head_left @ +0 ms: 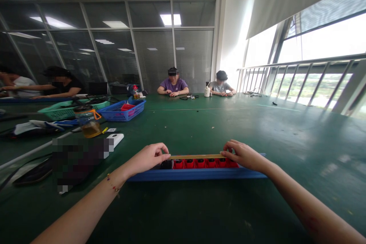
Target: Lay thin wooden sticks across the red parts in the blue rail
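A long blue tray [197, 175] lies on the green table in front of me, holding a row of several red parts [206, 163] and a black one [166, 164] at its left end. Thin wooden sticks [196, 156] lie lengthwise over the row. My left hand [150, 157] pinches the sticks' left end, fingers closed. My right hand [243, 154] grips their right end, fingers curled over the tray's far edge.
A jar of amber liquid [88, 122], a white device [116, 139], a blue basket [123, 111] and a green basket [67, 110] stand at the left. A dark object [34, 173] lies near the left edge. Other people sit across and to the left.
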Motion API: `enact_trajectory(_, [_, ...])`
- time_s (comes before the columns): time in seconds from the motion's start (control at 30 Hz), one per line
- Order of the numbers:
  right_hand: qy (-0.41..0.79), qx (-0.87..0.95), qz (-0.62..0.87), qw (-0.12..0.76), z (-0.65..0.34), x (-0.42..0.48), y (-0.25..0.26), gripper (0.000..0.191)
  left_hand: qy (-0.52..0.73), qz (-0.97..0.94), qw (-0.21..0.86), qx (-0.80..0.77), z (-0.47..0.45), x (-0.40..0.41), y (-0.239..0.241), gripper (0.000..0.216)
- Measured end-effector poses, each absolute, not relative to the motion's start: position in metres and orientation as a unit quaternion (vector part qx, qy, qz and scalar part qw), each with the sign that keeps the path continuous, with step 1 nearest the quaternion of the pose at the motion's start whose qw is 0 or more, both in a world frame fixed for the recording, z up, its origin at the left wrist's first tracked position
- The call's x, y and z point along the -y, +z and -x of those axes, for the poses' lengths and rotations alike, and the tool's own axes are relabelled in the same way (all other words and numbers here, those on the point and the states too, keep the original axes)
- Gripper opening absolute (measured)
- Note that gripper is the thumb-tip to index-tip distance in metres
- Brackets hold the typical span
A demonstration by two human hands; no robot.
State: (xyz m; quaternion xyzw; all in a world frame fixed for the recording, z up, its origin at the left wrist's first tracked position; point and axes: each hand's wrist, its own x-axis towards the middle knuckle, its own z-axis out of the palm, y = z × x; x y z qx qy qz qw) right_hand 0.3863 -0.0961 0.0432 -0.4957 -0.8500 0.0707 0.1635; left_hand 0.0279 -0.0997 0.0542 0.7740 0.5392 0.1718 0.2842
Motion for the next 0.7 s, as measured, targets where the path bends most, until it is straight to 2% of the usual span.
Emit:
enact_trajectory(0.43, [0.113,0.877,0.44,0.156,-0.386,0.0944,0.038,0.041,0.16,-0.776,0.305,-0.528,-0.027,0.0994,0.0518,0.046])
enact_trajectory(0.7, [0.114,0.886,0.427,0.14,-0.3888,0.0961,0.0436,0.042,0.139,-0.791,0.268,-0.532,-0.0275,0.101,0.0572,0.047])
